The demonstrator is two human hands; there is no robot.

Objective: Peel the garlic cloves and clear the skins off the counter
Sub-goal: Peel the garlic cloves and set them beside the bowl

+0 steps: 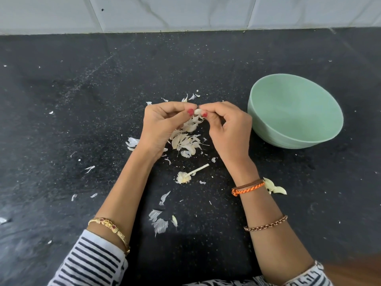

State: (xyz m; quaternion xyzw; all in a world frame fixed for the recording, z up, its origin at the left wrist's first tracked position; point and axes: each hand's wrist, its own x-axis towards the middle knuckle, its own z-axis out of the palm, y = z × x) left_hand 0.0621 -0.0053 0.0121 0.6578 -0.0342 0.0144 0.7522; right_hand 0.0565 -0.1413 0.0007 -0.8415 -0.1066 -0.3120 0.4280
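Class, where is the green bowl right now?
The green bowl stands on the black counter, just right of the right hand.

A black speckled desk is seen filling most of the view. At 12 o'clock it is met by a wall of pale grey-veined tiles. At 5 o'clock, brown wood is glimpsed.

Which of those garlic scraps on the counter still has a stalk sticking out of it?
The garlic base lying between the forearms, below the main skin pile. A pale stalk juts up-right from it; the other scraps are flat, papery flakes.
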